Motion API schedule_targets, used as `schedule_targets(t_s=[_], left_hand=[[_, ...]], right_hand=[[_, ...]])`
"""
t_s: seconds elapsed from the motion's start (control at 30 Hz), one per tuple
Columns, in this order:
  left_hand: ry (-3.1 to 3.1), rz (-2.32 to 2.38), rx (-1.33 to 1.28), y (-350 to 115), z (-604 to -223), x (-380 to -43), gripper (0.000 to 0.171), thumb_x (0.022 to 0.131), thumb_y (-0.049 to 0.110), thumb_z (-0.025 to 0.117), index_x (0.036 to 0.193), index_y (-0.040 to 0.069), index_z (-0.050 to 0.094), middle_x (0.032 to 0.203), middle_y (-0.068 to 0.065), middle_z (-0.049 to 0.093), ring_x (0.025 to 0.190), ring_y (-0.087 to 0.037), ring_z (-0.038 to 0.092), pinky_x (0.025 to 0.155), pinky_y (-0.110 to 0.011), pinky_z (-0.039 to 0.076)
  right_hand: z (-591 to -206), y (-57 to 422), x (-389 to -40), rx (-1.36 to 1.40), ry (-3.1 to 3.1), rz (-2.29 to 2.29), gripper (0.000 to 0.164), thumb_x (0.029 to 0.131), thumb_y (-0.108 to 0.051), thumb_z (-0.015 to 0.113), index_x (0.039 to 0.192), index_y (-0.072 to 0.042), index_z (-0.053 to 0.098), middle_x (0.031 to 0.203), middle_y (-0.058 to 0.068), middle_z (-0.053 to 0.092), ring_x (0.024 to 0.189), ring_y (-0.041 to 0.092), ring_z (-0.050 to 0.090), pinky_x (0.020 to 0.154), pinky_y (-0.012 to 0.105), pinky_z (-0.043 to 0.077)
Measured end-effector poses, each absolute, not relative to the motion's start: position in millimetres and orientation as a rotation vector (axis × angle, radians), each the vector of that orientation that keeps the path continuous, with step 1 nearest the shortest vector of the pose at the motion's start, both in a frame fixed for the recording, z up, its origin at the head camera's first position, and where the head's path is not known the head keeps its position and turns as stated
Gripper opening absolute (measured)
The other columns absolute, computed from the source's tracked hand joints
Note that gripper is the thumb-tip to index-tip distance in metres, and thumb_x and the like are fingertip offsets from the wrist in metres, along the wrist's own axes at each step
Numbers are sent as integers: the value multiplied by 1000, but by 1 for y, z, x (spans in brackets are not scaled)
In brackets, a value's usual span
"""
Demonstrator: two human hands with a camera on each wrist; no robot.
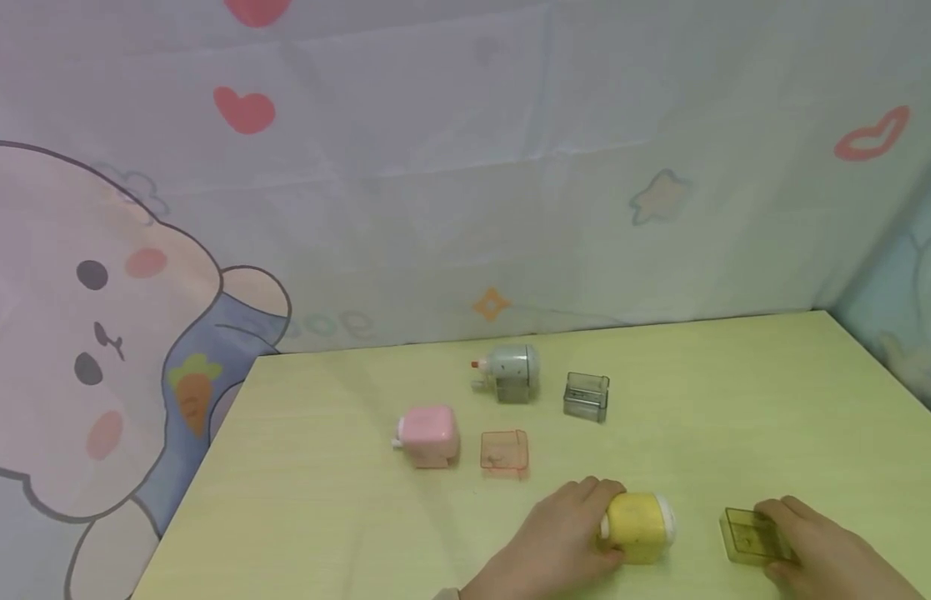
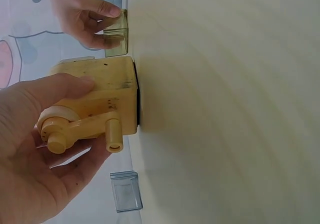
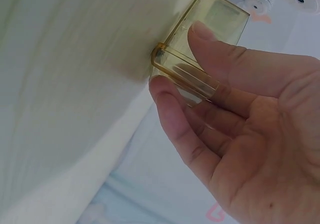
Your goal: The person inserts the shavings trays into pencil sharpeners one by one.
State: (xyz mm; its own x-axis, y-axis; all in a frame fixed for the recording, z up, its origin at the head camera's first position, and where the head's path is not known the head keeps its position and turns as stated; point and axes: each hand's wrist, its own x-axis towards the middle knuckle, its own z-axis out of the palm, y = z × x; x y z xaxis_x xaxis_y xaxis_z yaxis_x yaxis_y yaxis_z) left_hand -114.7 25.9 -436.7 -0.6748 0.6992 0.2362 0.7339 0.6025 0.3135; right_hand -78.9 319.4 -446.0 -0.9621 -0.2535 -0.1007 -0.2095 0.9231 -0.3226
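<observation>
My left hand (image 1: 563,537) grips a yellow crank pencil sharpener (image 1: 636,527) low over the tabletop near its front. In the left wrist view the thumb lies along its body, and its crank (image 2: 114,134) points toward the wrist. To the right, my right hand (image 1: 821,550) holds a clear yellow shavings drawer (image 1: 744,537) by one end. The right wrist view shows the thumb on one side of this drawer (image 3: 220,21) and curled fingers around the other. A gap separates the drawer from the sharpener.
Farther back on the yellow table (image 1: 300,517) stand a pink sharpener (image 1: 429,433) and a grey-blue sharpener (image 1: 513,365). To their right lie a clear pink drawer (image 1: 504,450) and a clear grey drawer (image 1: 586,397). A printed cloth (image 1: 450,208) hangs behind the table's back edge.
</observation>
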Motion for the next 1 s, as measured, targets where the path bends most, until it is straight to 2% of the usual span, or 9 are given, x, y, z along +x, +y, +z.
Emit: schedule_targets(t_s=[0.47,1.0], left_hand=[[-2675,-673,-1240,27,-435,-113,49,66,23,75,107,14,50,87,10,53,73,1,41,63,-7,33],[-2721,-715,-1256,27,-438,-115,52,67,21,74,111,13,49,89,9,52,75,1,41,64,-7,33]], right_hand=[[-446,318,-75,-384,3020,-469,50,60,-12,76,102,4,55,93,10,60,75,23,56,63,45,51],[-445,304,-83,-311,2908,-482,54,63,-16,76,107,6,54,101,15,60,84,28,57,69,48,51]])
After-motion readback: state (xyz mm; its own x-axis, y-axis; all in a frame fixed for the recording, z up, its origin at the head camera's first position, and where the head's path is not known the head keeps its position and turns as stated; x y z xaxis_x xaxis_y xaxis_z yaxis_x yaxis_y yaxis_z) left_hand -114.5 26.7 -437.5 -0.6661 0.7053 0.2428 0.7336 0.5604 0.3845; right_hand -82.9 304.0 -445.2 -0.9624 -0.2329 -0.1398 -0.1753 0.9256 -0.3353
